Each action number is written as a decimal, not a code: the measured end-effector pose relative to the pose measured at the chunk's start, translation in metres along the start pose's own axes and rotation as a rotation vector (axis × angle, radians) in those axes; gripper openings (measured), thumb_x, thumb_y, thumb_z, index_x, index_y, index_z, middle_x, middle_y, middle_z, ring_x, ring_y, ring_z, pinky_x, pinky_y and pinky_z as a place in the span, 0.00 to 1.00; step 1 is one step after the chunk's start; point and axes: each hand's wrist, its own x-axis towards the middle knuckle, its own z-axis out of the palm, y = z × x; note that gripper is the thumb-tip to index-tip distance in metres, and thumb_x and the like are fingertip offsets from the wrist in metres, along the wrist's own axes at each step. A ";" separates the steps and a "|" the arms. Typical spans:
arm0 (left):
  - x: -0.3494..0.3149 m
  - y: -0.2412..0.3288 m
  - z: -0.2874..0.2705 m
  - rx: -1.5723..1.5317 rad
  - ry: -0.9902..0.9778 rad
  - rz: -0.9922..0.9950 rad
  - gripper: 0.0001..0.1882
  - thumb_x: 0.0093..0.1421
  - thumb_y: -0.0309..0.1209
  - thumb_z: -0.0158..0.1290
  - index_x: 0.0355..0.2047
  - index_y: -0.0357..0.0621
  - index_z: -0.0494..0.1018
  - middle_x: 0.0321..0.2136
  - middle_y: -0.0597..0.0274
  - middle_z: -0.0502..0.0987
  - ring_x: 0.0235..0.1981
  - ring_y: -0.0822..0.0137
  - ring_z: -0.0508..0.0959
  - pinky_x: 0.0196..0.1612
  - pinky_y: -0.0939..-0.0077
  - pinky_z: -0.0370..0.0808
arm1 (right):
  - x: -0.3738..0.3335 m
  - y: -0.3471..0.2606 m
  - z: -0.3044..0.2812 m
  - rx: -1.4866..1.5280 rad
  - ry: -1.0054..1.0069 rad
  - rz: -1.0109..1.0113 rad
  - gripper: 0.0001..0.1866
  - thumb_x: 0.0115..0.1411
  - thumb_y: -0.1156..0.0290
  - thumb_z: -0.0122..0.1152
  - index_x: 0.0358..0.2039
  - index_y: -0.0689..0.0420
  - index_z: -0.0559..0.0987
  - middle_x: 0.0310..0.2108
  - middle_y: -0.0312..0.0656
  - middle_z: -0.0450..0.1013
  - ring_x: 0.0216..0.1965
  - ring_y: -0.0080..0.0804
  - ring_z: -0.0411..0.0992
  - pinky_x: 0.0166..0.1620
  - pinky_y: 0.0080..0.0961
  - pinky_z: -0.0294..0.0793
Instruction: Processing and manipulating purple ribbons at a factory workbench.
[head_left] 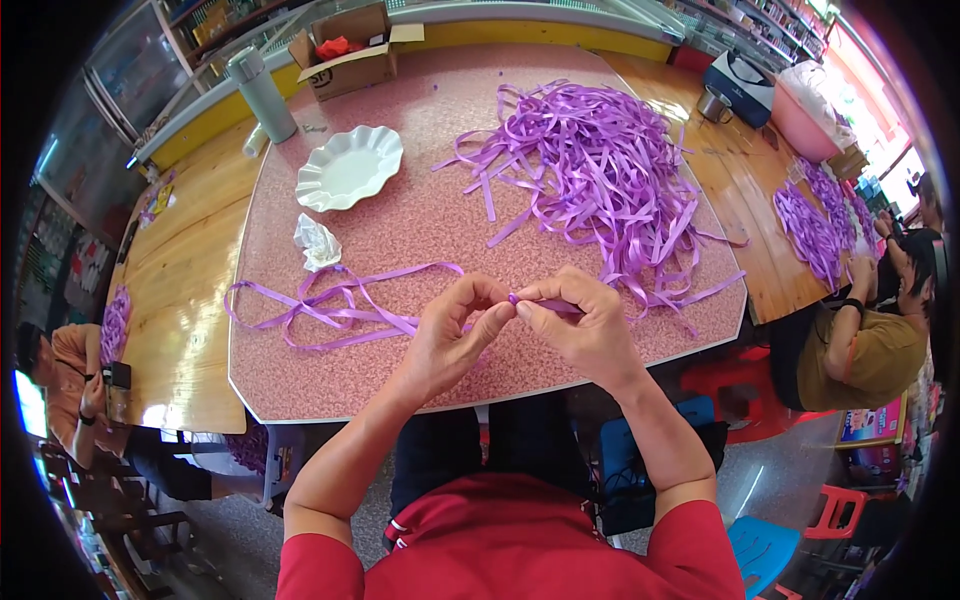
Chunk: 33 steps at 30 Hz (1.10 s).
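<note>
Over the near part of the pink speckled table (440,205), my two hands meet at the fingertips. My left hand (455,328) and my right hand (585,318) are both closed, pinching a purple ribbon (512,298) at a small darker spot, perhaps a knot. From my left hand the ribbon trails leftward into loose loops (350,312) lying on the table. A large tangled heap of purple ribbons (600,160) covers the far right of the table, some strands reaching close to my right hand.
A white scalloped dish (350,170) and a crumpled white tissue (318,243) lie left of centre. Behind stand a grey-green bottle (262,95) and an open cardboard box (350,65). People sit at wooden tables on both sides, with more purple ribbons (810,235) at the right.
</note>
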 end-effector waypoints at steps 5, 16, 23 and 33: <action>-0.001 0.004 0.001 -0.098 -0.028 -0.036 0.09 0.66 0.30 0.56 0.40 0.37 0.72 0.35 0.67 0.75 0.40 0.77 0.74 0.46 0.79 0.71 | 0.000 -0.008 -0.004 -0.055 -0.037 0.000 0.06 0.59 0.77 0.66 0.38 0.61 0.83 0.29 0.32 0.70 0.27 0.13 0.65 0.29 0.15 0.63; -0.003 -0.001 0.003 -0.028 -0.010 -0.047 0.06 0.64 0.28 0.54 0.35 0.37 0.73 0.30 0.67 0.74 0.34 0.77 0.73 0.37 0.78 0.71 | -0.002 -0.010 -0.004 -0.124 -0.100 0.072 0.06 0.59 0.80 0.65 0.37 0.64 0.82 0.30 0.34 0.70 0.30 0.14 0.70 0.32 0.13 0.68; -0.004 -0.001 0.002 -0.021 -0.014 -0.066 0.07 0.64 0.29 0.54 0.35 0.38 0.73 0.29 0.67 0.75 0.33 0.76 0.73 0.38 0.78 0.71 | -0.002 -0.016 -0.002 -0.189 -0.045 -0.007 0.09 0.56 0.80 0.69 0.38 0.59 0.85 0.26 0.32 0.69 0.25 0.15 0.64 0.27 0.16 0.62; -0.005 -0.005 0.001 -0.086 -0.022 -0.038 0.07 0.65 0.30 0.54 0.37 0.37 0.73 0.30 0.66 0.76 0.34 0.76 0.73 0.39 0.78 0.72 | -0.004 -0.013 -0.001 -0.151 -0.040 -0.050 0.10 0.54 0.79 0.70 0.39 0.58 0.85 0.26 0.33 0.72 0.24 0.16 0.66 0.25 0.17 0.61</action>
